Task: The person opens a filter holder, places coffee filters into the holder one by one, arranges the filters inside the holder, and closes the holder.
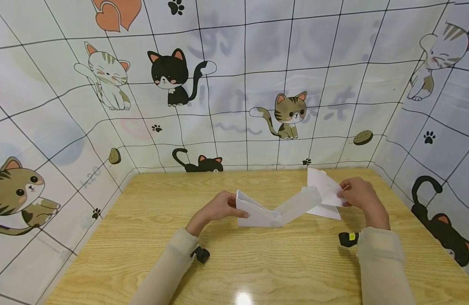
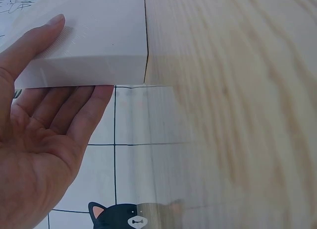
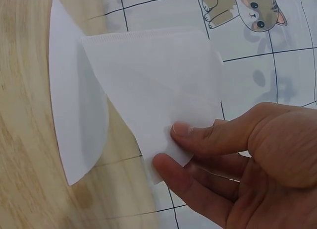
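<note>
My left hand grips a flat white box, with the thumb on one face and the fingers against its underside, as the left wrist view shows. A translucent whitish sheet slants up to the right from the box's right end and overlaps the white papers there. Between thumb and fingertips, my right hand pinches a white paper coffee filter by its narrow end; a crimped seam runs along one edge. Beside it, a second white paper piece with a curved edge stands out over the table.
The light wood-grain table spreads out under both hands. Behind and at both sides hang white gridded sheets printed with cartoon cats and paw prints. A small black device is worn at the right wrist, and another at the left.
</note>
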The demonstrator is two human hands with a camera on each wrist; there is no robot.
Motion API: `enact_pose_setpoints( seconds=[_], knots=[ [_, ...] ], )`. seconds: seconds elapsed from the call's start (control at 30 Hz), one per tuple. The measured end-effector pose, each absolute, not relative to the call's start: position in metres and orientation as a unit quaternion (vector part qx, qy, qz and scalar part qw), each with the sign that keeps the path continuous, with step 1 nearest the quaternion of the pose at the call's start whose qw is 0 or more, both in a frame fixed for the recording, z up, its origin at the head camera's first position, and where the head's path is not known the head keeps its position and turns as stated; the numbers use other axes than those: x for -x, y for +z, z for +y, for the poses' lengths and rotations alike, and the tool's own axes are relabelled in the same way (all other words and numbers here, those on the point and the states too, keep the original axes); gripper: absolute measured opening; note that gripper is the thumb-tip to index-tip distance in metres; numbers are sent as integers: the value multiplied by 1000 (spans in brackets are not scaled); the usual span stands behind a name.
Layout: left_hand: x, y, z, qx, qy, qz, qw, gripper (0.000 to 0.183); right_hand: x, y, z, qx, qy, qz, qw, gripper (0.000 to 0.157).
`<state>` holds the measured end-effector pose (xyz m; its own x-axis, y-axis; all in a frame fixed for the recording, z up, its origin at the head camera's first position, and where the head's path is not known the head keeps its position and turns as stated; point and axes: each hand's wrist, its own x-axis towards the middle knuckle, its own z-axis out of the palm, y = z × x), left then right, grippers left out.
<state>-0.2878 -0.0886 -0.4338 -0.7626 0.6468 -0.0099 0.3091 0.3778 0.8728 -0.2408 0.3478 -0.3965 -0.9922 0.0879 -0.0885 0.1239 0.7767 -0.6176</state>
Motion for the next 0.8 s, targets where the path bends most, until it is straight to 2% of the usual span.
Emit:
enact_pose_setpoints(
  seconds=[0.4,0.8],
  knots=[
    [288,-438,-90,-300,478,806,179,31,233,-383,344,-48,-330,943,-10,36],
    [286,-439,-90,-301,476,808,174,31,225,-370,337,-23,-337,939,-55,30]
  ],
)
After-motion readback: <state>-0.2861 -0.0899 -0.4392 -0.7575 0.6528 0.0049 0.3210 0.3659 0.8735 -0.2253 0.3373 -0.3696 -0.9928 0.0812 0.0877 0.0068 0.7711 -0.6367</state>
